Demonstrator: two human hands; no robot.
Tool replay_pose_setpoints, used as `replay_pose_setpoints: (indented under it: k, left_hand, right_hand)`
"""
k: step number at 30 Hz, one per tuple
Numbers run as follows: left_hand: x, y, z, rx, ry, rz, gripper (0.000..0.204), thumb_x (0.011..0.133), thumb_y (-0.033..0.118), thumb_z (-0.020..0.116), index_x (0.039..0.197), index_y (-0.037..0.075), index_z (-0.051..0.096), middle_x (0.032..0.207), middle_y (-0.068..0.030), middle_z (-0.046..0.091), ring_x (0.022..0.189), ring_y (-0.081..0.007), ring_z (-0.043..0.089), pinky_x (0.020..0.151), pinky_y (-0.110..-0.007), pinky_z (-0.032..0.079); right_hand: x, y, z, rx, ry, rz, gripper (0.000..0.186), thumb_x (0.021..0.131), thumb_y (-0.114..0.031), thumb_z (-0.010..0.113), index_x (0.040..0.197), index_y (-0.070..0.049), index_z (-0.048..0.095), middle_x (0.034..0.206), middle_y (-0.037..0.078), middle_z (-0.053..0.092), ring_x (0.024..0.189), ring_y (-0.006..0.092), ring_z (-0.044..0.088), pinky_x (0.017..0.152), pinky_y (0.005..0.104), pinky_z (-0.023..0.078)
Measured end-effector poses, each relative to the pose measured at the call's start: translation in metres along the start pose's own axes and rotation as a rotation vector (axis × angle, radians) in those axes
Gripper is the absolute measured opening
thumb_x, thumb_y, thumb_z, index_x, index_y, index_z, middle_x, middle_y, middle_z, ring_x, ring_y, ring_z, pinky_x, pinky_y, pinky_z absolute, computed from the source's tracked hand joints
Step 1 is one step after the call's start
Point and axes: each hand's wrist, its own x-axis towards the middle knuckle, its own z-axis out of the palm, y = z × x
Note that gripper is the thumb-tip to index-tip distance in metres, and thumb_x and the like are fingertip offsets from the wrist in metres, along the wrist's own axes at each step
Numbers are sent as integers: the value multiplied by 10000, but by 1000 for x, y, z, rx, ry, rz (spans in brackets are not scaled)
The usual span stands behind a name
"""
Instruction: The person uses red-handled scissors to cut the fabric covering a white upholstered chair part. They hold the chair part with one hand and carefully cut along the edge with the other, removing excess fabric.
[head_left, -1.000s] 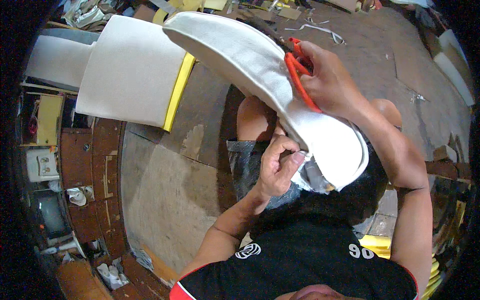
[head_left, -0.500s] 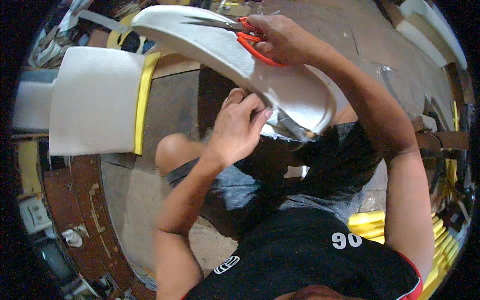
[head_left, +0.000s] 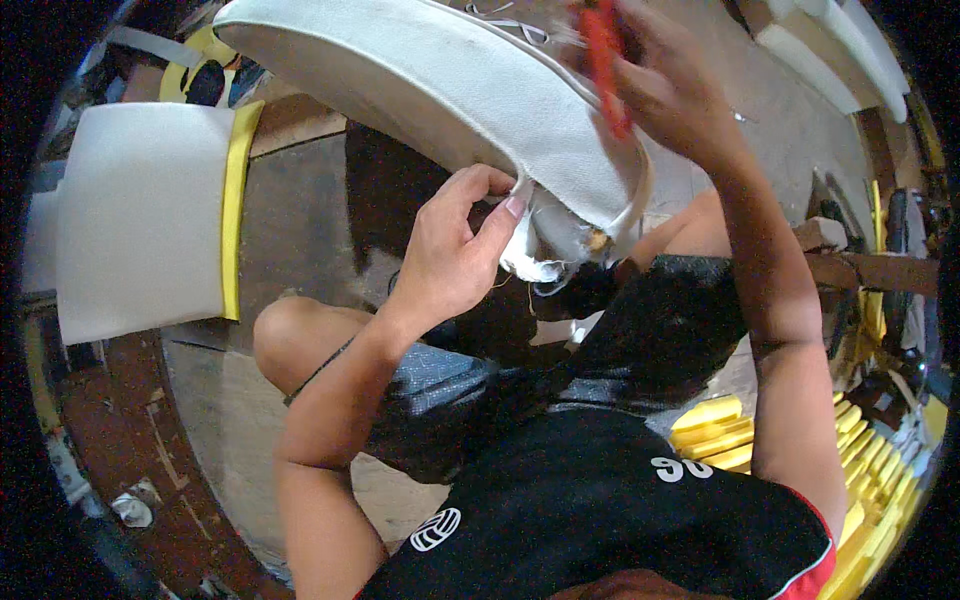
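A long, curved piece of upholstery point(head_left: 420, 80) covered in white fabric with piped edges slants across the upper middle, over my legs. At its near end the cover hangs loose as a frayed fabric flap point(head_left: 522, 245), and a brownish spot shows beside it. My left hand point(head_left: 450, 245) pinches the edge of this flap between thumb and fingers. Up at the right, beyond the upholstery's far side, my right hand point(head_left: 670, 95) grips red-handled scissors point(head_left: 603, 70). Motion smears the scissors, and their blades cannot be made out clearly.
To the left stands a square white padded panel point(head_left: 145, 215) with a yellow edge. Yellow foam strips point(head_left: 715, 435) are piled at the lower right. White padded pieces point(head_left: 820, 55) lie at the upper right, and a wooden beam point(head_left: 860, 272) is at the right.
The scissors, earlier pointing left over the upholstery, have swung up and right with my right hand. My left hand stays at the cover's edge, where the loose flap now shows more.
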Motion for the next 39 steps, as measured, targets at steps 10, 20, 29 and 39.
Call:
replay_pose_setpoints:
  k: [10,20,29,39]
  left_hand:
    - [8,-2,-7,-122,-26,-41,200,929,161,607,951,-37,597,864,-176,628,809,-243,624,754,-345,474]
    - [19,-4,1,-110,-21,31,181,947,150,591,961,-30,593,848,-153,594,779,-224,586,735,-318,459]
    - [23,-6,8,-145,-25,-3,174,957,147,579,979,-25,596,853,-123,589,801,-187,576,745,-306,455]
    - [24,-1,6,-142,-33,69,170,970,140,576,976,-29,594,866,-103,592,814,-152,570,755,-288,455]
  right_hand:
    - [-107,-44,-9,364,-497,510,430,844,-324,727,1080,20,620,934,31,643,893,100,567,795,283,482]
    - [-145,-20,-3,348,-529,645,342,868,-302,740,988,-6,619,832,13,612,778,89,550,667,269,467]
    - [-143,7,-2,463,-472,602,301,911,-310,698,919,-16,635,758,-38,580,715,65,502,604,255,425]
    - [-139,0,-2,316,-510,765,315,919,-309,694,934,4,660,738,-30,589,688,75,514,594,263,426]
